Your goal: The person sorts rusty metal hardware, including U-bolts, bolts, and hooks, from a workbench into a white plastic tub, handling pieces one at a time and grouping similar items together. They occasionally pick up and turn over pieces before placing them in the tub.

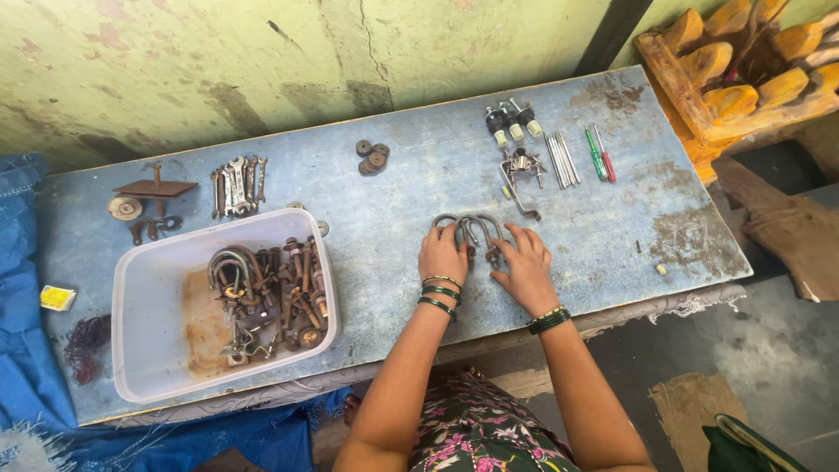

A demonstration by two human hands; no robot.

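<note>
Head view shows the person's two hands resting side by side on a worn blue table (612,227), just past its near edge. Left hand (442,255) and right hand (527,267) both lie palm down with fingers spread and loosely curved, fingertips touching a small cluster of rusty U-bolts (472,229); neither hand clearly grips anything. These bent steel rods lie between and just beyond the hands, arches pointing far, legs toward the person, equally near both. Left of them, a translucent plastic tub (149,350) holds more rusted bolts and clamps. Farther back lie spanners (237,185), dark round washers (373,158), thin metal rods (561,159), and two screwdrivers (600,154), green and red.
</note>
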